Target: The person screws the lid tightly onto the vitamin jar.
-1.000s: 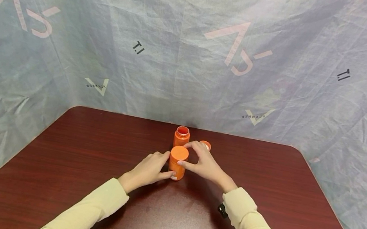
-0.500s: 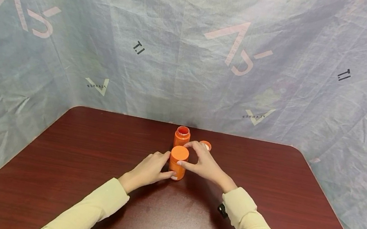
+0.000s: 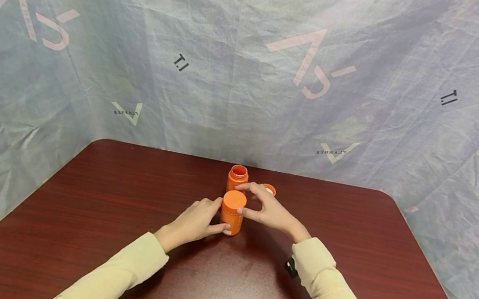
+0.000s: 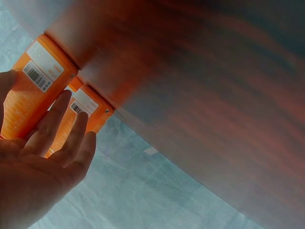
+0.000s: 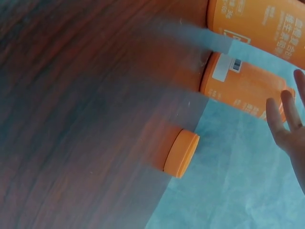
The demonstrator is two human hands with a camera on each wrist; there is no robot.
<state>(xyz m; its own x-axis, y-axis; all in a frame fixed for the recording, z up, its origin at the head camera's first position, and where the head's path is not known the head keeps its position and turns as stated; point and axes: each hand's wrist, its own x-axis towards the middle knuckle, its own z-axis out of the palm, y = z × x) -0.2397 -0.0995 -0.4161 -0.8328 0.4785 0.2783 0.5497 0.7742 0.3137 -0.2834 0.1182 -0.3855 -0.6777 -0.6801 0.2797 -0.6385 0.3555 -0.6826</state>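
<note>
An orange plastic bottle [image 3: 231,220] with its orange lid [image 3: 234,199] on stands upright near the table's middle. My left hand [image 3: 194,221] grips its lower body, thumb across the front and fingers on the left side. In the left wrist view the bottle [image 4: 35,81] shows a white barcode label. My right hand [image 3: 269,212] is at the lid, thumb on its right front edge and fingers curled around behind. Just behind stands a second orange bottle [image 3: 236,182], uncapped, its mouth showing. That bottle's body [image 5: 243,86] and a loose orange lid [image 5: 182,153] appear in the right wrist view.
The dark red wooden table [image 3: 121,194] has rounded far corners. Grey printed cloth [image 3: 229,91] hangs behind it and along both sides. The loose lid lies at the right of the open bottle, partly behind my right hand in the head view.
My right hand has turned at the lid: its thumb has slid right along the edge and its fingertips have moved left behind. The left hand and both bottles have stayed put.
</note>
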